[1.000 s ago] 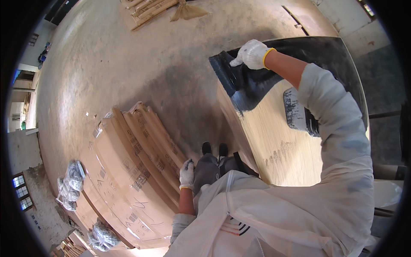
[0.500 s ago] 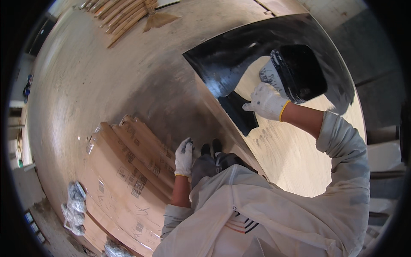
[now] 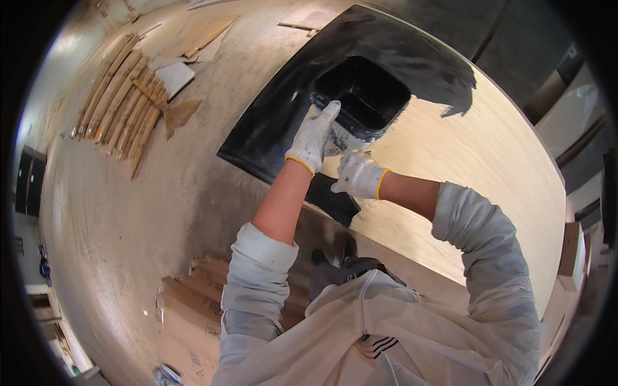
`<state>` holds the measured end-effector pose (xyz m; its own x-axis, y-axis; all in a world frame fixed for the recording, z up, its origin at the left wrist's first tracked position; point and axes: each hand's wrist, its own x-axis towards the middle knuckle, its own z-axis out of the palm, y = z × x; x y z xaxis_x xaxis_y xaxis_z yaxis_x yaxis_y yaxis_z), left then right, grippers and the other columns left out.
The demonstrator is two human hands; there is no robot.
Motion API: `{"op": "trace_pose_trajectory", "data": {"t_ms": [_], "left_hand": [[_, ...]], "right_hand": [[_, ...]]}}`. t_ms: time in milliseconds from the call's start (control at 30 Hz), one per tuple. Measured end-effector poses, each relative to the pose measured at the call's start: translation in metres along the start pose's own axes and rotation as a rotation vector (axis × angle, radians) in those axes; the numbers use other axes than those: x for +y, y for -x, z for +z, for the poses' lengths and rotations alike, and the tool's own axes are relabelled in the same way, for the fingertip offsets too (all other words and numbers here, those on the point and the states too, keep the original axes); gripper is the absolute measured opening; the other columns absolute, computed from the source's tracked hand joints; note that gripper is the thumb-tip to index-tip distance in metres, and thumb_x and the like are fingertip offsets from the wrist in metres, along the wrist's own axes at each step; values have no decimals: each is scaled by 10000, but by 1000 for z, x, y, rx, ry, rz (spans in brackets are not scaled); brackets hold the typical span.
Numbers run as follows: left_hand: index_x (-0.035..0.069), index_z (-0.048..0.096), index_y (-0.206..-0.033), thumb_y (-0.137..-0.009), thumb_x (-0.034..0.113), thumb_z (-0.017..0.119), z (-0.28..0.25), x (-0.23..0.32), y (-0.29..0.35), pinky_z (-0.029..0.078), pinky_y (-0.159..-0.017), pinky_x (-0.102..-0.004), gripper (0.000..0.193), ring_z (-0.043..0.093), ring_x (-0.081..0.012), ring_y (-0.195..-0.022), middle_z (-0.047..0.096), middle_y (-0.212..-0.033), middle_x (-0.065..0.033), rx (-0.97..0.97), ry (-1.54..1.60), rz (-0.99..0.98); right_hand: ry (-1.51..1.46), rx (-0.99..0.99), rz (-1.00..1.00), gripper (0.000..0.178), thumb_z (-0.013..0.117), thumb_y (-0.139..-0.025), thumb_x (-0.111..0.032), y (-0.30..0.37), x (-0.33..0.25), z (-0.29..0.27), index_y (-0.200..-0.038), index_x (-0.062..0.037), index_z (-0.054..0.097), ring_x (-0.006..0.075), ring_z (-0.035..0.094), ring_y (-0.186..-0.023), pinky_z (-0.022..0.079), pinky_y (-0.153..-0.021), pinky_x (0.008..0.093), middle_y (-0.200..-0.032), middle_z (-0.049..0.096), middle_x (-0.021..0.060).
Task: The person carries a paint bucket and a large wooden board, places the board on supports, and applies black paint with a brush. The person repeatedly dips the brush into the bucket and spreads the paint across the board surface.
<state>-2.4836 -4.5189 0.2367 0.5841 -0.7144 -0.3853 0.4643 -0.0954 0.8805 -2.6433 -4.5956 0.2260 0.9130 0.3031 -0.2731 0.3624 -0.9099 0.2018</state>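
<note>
A square plastic tub [image 3: 394, 110], black inside with a paint-smeared whitish outer wall, is over a pale wooden board [image 3: 489, 154]. Wet-looking black paint [image 3: 283, 109] covers the far left part of this board. My left hand [image 3: 310, 136], in a white knit glove, grips the tub's near left rim with the thumb on top. Just below the tub's near wall is my gloved right hand [image 3: 362, 175], its fingers curled. What those fingers hold is hidden. A black patch [image 3: 333, 201] reaches the board's near edge beside my right fingertips.
Brown cardboard packages [image 3: 193, 315] are stacked at the lower left, near my feet. Long wrapped bundles [image 3: 122, 96] lie on the floor at the far left, next to a whitish flat piece [image 3: 175, 78]. Wrapped stacks [image 3: 570, 96] stand beyond the board's right side.
My left hand has come up from beside my leg to the tub's rim. The tub's opening now faces me more. My view has turned, so the board appears swung round.
</note>
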Motion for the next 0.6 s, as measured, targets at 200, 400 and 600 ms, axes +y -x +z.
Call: {"op": "trace_pose_trajectory", "data": {"t_ms": [200, 400, 600], "left_hand": [[-40, 715, -1177, -832, 327, 837, 32, -15, -49, 581, -759, -399, 517, 684, -261, -898, 719, -1082, -147, 106, 240, -35], [76, 725, -1115, -921, 285, 734, 76, -18, -37, 618, -826, -558, 285, 723, -356, -961, 748, -1088, -144, -12, 315, -84], [67, 657, -1292, -969, 242, 679, 155, -23, -4, 602, -913, -608, 368, 689, -395, -1111, 697, -1258, -182, 31, 229, -129]], "right_hand": [[179, 267, 61, 190, 640, -912, -297, 3, -14, 29, -870, -254, 821, 300, 678, -752, 460, -747, 453, -713, 696, 62], [-79, 273, 162, 317, 644, -769, -196, 20, -16, 48, -877, 61, 796, 416, 638, -802, 472, -746, 595, -847, 724, 271], [51, 534, 453, 245, 637, -901, -252, 66, -35, 62, -956, -80, 803, 334, 688, -893, 430, -775, 482, -931, 749, 165]]}}
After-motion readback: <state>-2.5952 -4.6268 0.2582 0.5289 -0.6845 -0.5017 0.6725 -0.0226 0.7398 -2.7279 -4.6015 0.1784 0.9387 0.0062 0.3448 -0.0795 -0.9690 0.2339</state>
